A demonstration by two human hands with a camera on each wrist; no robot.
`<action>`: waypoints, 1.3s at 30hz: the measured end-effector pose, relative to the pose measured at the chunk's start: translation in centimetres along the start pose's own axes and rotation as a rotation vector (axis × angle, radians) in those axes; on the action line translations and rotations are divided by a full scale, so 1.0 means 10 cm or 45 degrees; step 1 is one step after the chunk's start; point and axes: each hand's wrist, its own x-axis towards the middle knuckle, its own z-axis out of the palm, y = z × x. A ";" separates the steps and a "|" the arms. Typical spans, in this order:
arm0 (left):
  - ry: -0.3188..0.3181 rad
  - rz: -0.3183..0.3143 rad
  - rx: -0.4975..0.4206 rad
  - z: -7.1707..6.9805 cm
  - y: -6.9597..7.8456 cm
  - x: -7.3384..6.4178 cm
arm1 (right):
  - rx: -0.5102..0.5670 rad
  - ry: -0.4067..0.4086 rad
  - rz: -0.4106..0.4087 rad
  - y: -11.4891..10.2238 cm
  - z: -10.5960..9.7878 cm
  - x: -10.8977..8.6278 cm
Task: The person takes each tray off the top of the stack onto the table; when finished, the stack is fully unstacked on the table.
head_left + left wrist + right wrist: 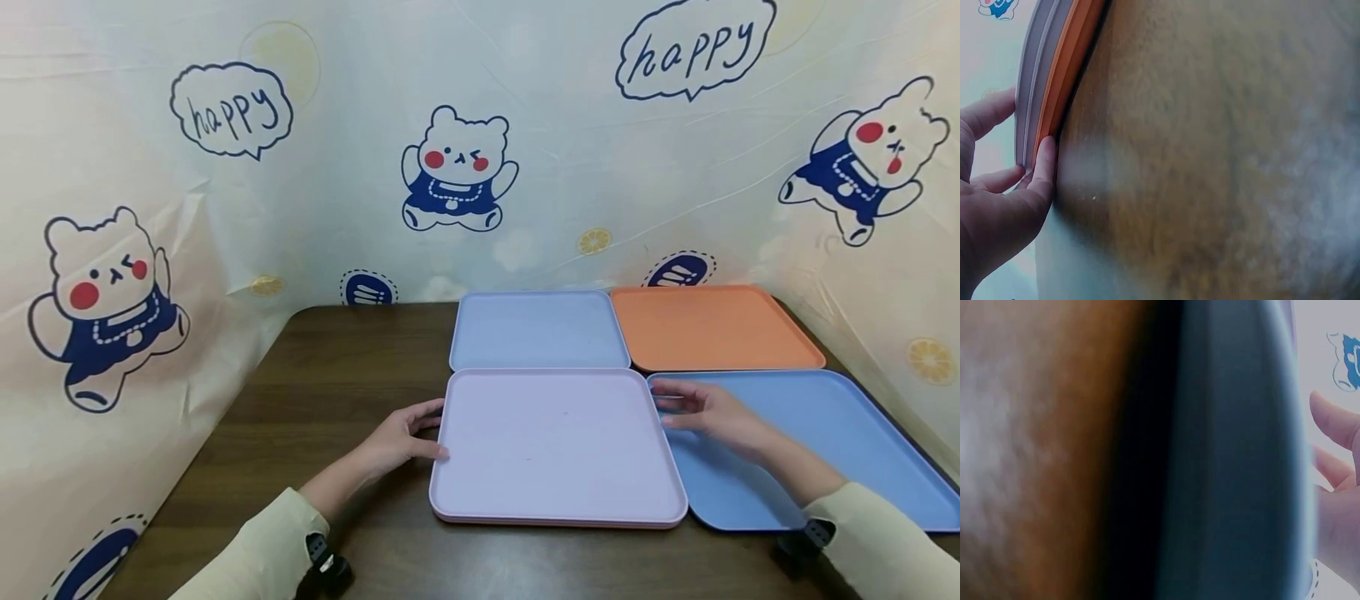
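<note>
A pale lilac rectangular tray (pixel 558 442) tops a small stack at the front of the table. In the left wrist view, an orange tray edge (pixel 1063 87) shows beneath the lilac edges. My left hand (pixel 397 442) touches the stack's left side, thumb near its front and fingers farther back. By the lilac tray's right edge, my right hand (pixel 708 414) reaches over a blue tray (pixel 817 450) with fingers extended and loosely bent. The blurred blue tray side fills the middle of the right wrist view, with part of the right hand (pixel 1338 506) beyond it.
Behind the stack lies a light periwinkle tray (pixel 540 329), and to its right an orange tray (pixel 720 329). All rest on a dark wooden table (pixel 330 367). A printed cloth (pixel 337 183) with bears and "happy" bubbles hangs behind and along the sides.
</note>
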 end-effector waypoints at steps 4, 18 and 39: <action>0.020 -0.009 0.003 0.02 0.00 0.01 | -0.020 -0.011 0.003 0.00 0.03 0.00; 0.116 -0.002 0.059 0.10 0.00 0.02 | -0.069 -0.023 0.015 0.01 0.07 0.00; 0.216 0.020 0.030 -0.01 0.17 0.03 | -0.051 -0.050 -0.014 0.00 0.06 0.00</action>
